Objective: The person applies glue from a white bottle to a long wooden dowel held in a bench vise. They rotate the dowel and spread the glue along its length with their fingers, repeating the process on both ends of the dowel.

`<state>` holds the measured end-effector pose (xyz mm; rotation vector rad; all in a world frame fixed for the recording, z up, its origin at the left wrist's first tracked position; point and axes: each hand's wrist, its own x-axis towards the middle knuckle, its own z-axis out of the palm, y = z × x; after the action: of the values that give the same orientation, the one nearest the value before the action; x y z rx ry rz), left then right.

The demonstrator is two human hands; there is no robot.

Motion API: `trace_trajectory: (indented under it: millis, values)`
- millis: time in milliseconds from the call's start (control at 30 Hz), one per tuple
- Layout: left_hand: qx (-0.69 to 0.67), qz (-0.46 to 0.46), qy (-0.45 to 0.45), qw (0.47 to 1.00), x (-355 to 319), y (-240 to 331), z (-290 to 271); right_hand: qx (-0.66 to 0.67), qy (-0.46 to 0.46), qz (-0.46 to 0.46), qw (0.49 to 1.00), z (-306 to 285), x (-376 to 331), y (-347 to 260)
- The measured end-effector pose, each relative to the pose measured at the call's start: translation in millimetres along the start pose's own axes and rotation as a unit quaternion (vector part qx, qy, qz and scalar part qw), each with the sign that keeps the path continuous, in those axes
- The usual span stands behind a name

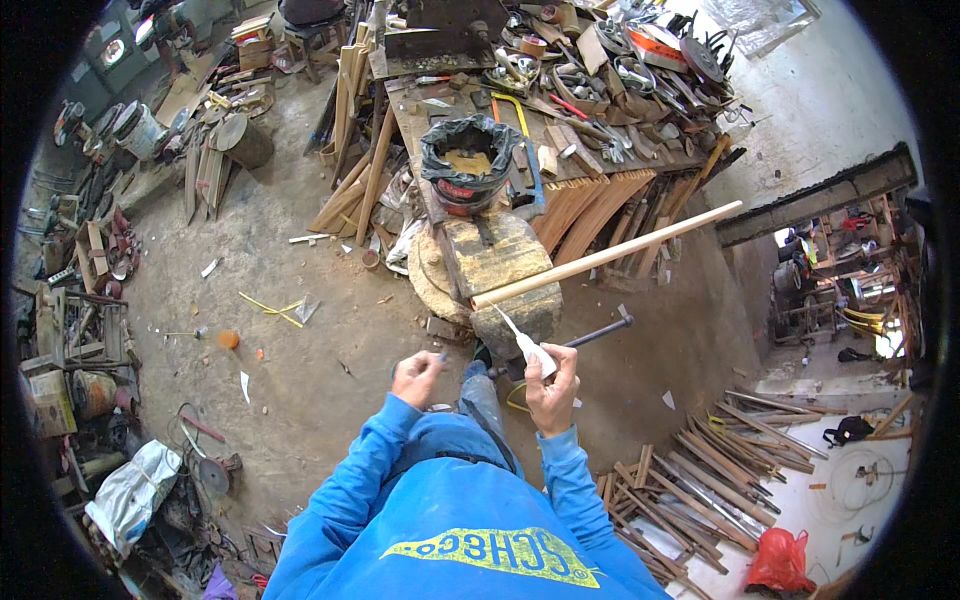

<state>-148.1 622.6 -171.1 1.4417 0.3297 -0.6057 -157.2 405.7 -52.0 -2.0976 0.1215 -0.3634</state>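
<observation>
Over the near end of the counter (pixel 410 105), a bucket (pixel 465 197) lined with black plastic stands upright, pale yellowish sawdust (pixel 468 162) showing inside its mouth. The right hand (pixel 555 393) has its grip clamped around a white bottle (pixel 538 360), whose long thin nozzle points up and left toward the near end of a pale wooden rod (pixel 620 250). That rod lies slantwise across a sawdust-dusted wooden block (pixel 505 250) just below the bucket and runs out to the right; whether anything clamps it, I cannot tell. The left hand's (pixel 415 380) grip is drawn together on a small bluish piece (pixel 442 357), too small to identify.

Beyond the bucket, the counter is heaped with tools and offcuts, a yellow saw frame (pixel 520 112) among them. Scraps are scattered over the dusty grey floor (pixel 320 330). At far left sits a white pail (pixel 140 135), its contents unclear; lower right, a red plastic bag (pixel 780 562) rests near a spread of wooden strips (pixel 690 490).
</observation>
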Motion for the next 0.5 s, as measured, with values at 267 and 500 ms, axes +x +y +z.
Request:
trace_trajectory:
  millis: [267,500]
  values:
    - [0.015,-0.079,0.196,0.977,-13.3,-112.6,-100.3,0.001,-0.029,-0.005,1.0,6.3,1.6,-6.5]
    - [0.07,-0.147,0.261,0.952,-26.5,-189.9,-122.6,-0.009,-0.032,-0.024,0.999,7.5,0.5,-2.9]
